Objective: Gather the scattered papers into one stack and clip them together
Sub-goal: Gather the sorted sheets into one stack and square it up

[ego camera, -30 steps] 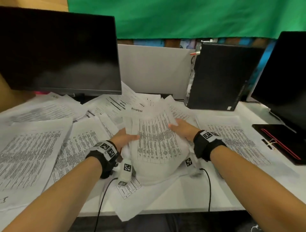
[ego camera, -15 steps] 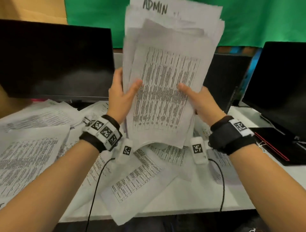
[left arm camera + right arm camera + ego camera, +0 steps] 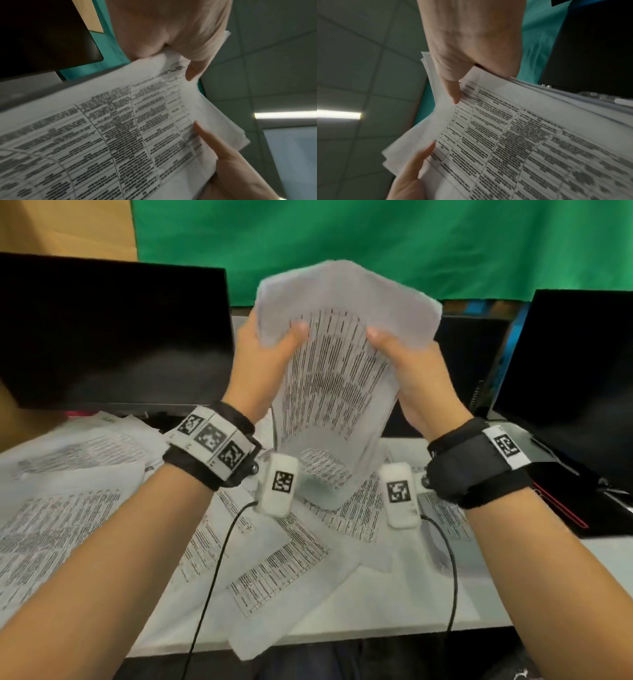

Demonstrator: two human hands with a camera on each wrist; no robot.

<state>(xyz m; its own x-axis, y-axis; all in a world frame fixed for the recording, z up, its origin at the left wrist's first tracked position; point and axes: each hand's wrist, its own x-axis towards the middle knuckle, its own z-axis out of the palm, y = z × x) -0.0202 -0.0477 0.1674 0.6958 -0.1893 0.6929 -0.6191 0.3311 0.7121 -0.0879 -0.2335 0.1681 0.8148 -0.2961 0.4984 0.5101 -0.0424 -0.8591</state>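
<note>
A thick bundle of printed sheets [image 3: 337,392] is held upright above the desk, its lower edge hanging free and its top bent back. My left hand [image 3: 267,361] grips its left edge, thumb on the front. My right hand [image 3: 407,364] grips the right edge the same way. The left wrist view shows the bundle [image 3: 120,135] pinched under my left hand [image 3: 173,44]. In the right wrist view my right hand [image 3: 467,56] pinches the bundle [image 3: 522,142]. Loose printed sheets [image 3: 281,573] lie scattered on the white desk [image 3: 394,604]. No clip is in view.
A dark monitor [image 3: 113,337] stands at the back left and another [image 3: 575,371] at the right. A black case [image 3: 469,361] stands behind the bundle. A black tray with a red stripe [image 3: 561,508] lies at the right. More sheets [image 3: 58,508] cover the desk's left side.
Both hands picked the bundle up off the desk and stood it upright. Since half a second ago its top has bent back and both hands have slid up its side edges.
</note>
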